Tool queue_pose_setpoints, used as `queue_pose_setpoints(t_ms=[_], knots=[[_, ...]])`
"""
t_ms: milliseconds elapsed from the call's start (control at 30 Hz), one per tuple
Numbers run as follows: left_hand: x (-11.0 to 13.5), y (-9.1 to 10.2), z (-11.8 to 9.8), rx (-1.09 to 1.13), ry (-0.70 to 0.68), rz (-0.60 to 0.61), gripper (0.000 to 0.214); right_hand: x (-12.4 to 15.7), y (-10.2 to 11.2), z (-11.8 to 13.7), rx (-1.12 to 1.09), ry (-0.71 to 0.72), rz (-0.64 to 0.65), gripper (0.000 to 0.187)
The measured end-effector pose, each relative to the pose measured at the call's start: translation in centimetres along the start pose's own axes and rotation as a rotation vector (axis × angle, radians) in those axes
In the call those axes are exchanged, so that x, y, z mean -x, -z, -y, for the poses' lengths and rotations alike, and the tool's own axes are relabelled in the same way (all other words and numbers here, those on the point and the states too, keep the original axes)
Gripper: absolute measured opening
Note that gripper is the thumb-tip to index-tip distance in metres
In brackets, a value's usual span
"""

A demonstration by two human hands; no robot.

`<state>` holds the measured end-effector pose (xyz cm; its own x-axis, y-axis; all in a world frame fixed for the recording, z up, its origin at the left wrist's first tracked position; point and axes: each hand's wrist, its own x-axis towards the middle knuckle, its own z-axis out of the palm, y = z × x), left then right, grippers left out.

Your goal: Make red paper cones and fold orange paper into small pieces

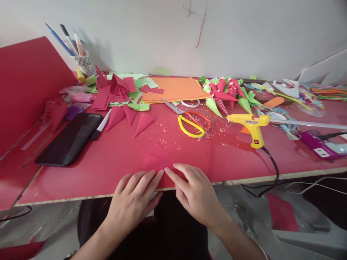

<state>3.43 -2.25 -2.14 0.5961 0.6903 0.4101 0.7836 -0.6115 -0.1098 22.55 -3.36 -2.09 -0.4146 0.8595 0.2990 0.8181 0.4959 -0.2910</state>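
Observation:
Both of my hands lie flat at the front edge of the red table point(114, 155). My left hand point(134, 198) and my right hand point(193, 191) have their fingers stretched out, fingertips almost meeting. They press down on a piece of red paper point(157, 159) that blends into the red tabletop and shows a fold line. Neither hand grips anything.
Scissors point(189, 121) with yellow and orange handles and a yellow glue gun point(252, 126) lie beyond the paper. A black phone point(70, 139) and a marker point(101, 125) sit at left. Red paper triangles point(130, 115), orange sheets point(173, 88), paper cones point(225, 95) and a pen cup point(84, 63) fill the back.

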Motion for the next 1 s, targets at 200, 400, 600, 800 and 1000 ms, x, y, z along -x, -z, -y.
queue_pose_setpoints(t_ms=[200, 400, 600, 800, 1000], knots=[[1.2, 0.3, 1.5, -0.01, 0.013, -0.079, 0.031, -0.2, -0.1, 0.3, 0.047, 0.01, -0.02, 0.039], [2.3, 0.3, 2.6, -0.029, -0.005, -0.076, 0.033, 0.1, 0.7, -0.9, 0.063, -0.012, -0.071, 0.032], [2.7, 0.5, 2.7, -0.004, 0.016, -0.056, 0.032, 0.7, 1.4, -2.1, 0.096, -0.017, -0.088, 0.03], [3.1, 0.6, 3.1, 0.059, 0.03, -0.048, 0.031, 0.2, 2.0, -2.5, -0.054, -0.096, -0.049, 0.028], [2.3, 0.9, 3.2, 0.129, 0.095, -0.001, 0.025, -0.9, 2.0, -2.2, -0.067, 0.077, 0.064, 0.047]])
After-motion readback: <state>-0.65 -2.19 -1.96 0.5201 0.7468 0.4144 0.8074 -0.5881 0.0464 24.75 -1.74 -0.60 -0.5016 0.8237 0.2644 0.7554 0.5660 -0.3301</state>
